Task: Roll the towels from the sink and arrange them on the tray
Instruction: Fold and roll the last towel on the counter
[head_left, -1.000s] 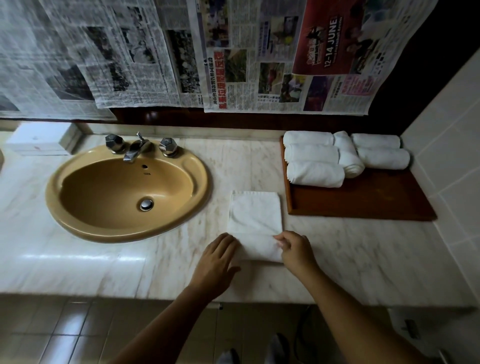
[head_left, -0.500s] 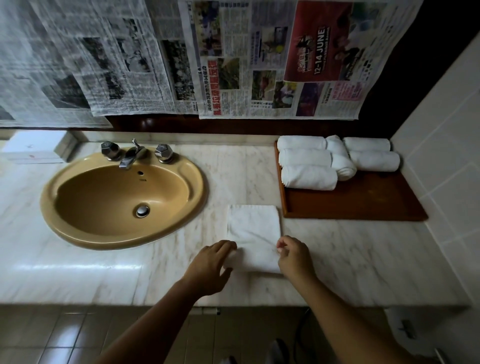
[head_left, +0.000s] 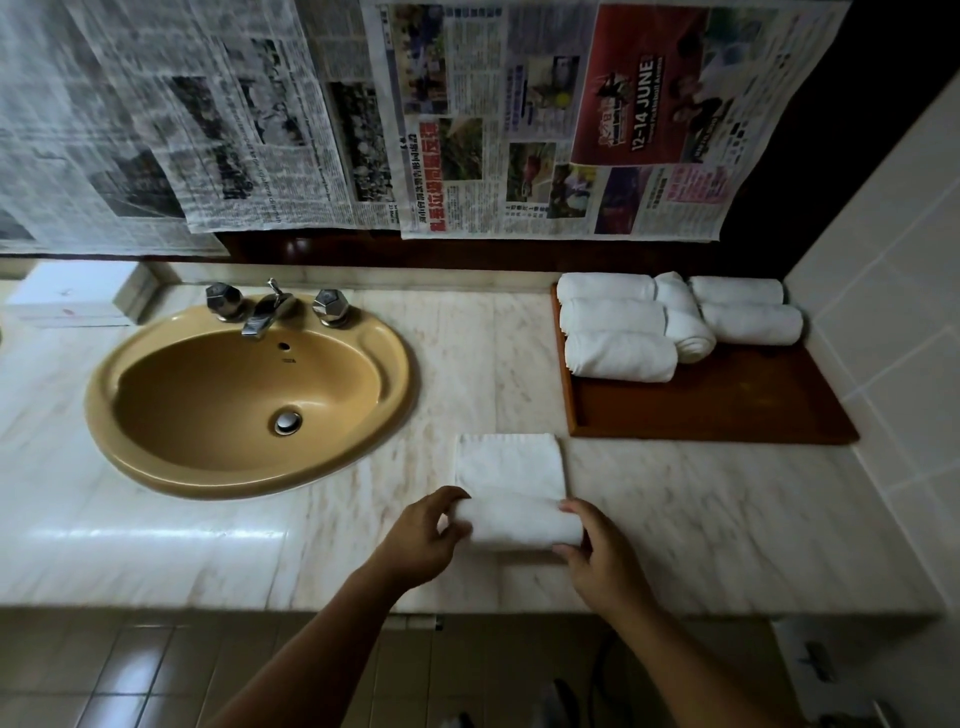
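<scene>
Left hand, right hand: my fingers curled round ends of half-rolled white cloth towel. It lies on pale marble counter, between mustard oval sink and brown wooden tray.

Risks: uneven push skews roll; slack grip lets it spring open.

Tray holds rolled white towels at back. Sink holds no towel.

My left hand and my right hand are bare, the knuckles showing as low ridges and the fingers blunt-tipped. My left forearm and my right forearm are likewise bare from the wrist to the lower edge of the view, smooth and widening toward the elbow. Between them, at the bottom edge, two dim greyish shapes may be my footwear; too dark and blurred to tell.
</scene>
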